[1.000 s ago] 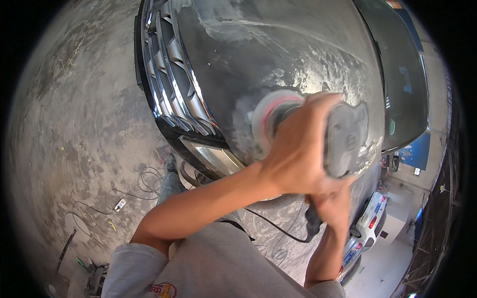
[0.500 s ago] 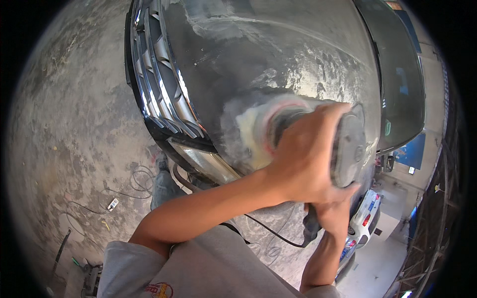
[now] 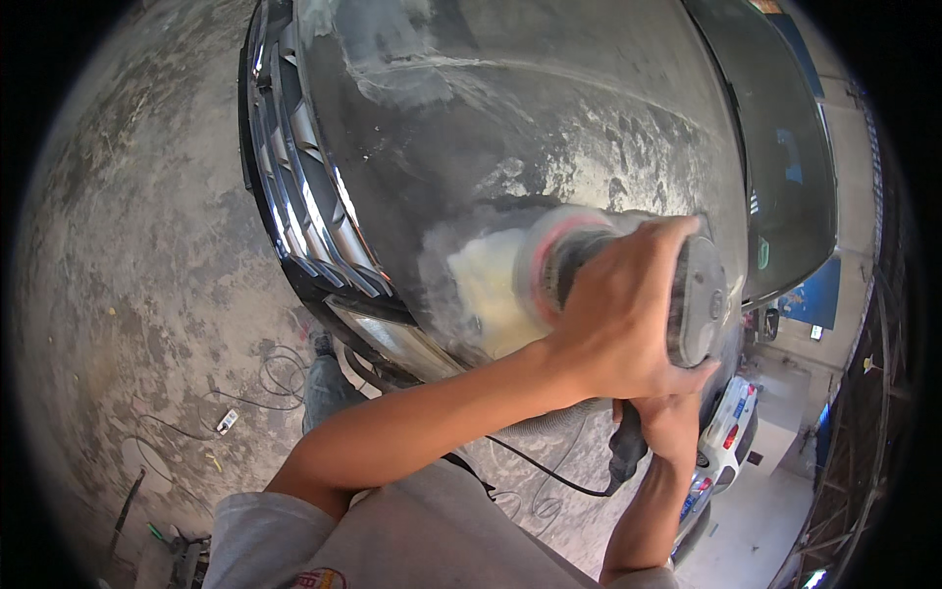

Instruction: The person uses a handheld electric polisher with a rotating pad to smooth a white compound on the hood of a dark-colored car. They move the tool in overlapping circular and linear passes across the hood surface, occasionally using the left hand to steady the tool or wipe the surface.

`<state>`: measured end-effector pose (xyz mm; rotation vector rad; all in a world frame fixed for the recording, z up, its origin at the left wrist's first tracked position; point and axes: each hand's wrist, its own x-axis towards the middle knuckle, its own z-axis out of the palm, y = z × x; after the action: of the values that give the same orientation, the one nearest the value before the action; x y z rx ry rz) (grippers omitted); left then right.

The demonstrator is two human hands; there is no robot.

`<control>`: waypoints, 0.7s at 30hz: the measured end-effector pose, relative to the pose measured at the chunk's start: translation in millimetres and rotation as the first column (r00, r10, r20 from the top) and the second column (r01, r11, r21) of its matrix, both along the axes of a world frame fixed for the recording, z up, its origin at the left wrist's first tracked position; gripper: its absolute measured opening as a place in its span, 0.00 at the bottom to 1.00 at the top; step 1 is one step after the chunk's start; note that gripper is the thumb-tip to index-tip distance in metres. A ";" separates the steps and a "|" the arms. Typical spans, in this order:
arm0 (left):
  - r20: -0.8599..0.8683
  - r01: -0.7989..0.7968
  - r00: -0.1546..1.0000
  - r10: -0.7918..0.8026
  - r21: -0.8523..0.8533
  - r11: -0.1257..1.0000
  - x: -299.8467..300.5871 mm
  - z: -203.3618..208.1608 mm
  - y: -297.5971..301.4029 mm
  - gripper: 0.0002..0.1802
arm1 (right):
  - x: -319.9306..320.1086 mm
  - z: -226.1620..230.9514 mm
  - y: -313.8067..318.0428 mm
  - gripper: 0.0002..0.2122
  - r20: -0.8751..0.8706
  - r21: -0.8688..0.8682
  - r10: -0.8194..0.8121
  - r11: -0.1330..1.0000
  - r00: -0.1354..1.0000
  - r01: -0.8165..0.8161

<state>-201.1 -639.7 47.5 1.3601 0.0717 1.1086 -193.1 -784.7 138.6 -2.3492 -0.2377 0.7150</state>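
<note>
Left hand (image 3: 613,319) closed over the round grey polisher (image 3: 628,285) body; right hand (image 3: 667,417) grips its black handle below. Foam pad (image 3: 491,294) beyond the left hand presses the dusty, scuffed car hood (image 3: 549,118).

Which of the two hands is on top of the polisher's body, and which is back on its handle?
The left hand clamps the top of the polisher; the right hand grips its rear handle, below.

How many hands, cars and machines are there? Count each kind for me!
Hands: 2, the left hand on top of the machine and the right hand on its handle
Polishing machines: 1, the polisher on the hood
Cars: 2, the dark car being polished and a white car farther off
Total: 5
</note>
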 end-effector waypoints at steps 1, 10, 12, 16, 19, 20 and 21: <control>0.001 -0.010 1.000 0.010 0.006 1.000 -7.3 -3.1 1.4 0.63 | -4.9 -0.2 3.8 0.13 -0.018 -0.049 0.026 0.998 0.999 -0.027; 0.040 0.030 0.999 -0.028 -0.054 0.998 -57.2 -28.3 20.4 0.67 | -20.9 -8.2 18.9 0.31 0.099 0.013 0.371 0.927 0.923 -0.374; 0.023 0.036 0.999 -0.036 0.000 0.999 -24.7 -15.1 7.1 0.65 | -8.7 -3.6 9.2 0.20 0.161 -0.008 0.280 0.959 0.946 -0.283; -0.055 0.078 0.996 -0.074 0.072 0.994 9.7 0.9 -8.2 0.67 | 6.3 7.0 0.9 0.06 0.017 -0.002 0.061 0.998 0.998 -0.061; -0.083 -0.018 0.996 0.022 0.046 0.999 -25.5 -22.1 2.7 0.67 | -7.1 1.0 16.4 0.15 0.033 -0.056 0.261 0.964 0.965 -0.259; -0.041 0.034 0.999 -0.035 -0.031 0.999 -45.4 -35.1 9.5 0.70 | -18.1 -4.8 24.8 0.21 0.129 -0.042 0.389 0.921 0.912 -0.387; -0.042 0.020 0.999 -0.022 -0.059 0.998 -72.5 -47.1 16.5 0.73 | -29.1 -11.4 33.9 0.27 0.148 0.021 0.449 0.889 0.881 -0.457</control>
<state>-273.6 -623.2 0.4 1.3293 0.1204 1.0519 -222.2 -750.8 127.2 -2.3108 -0.8836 0.7448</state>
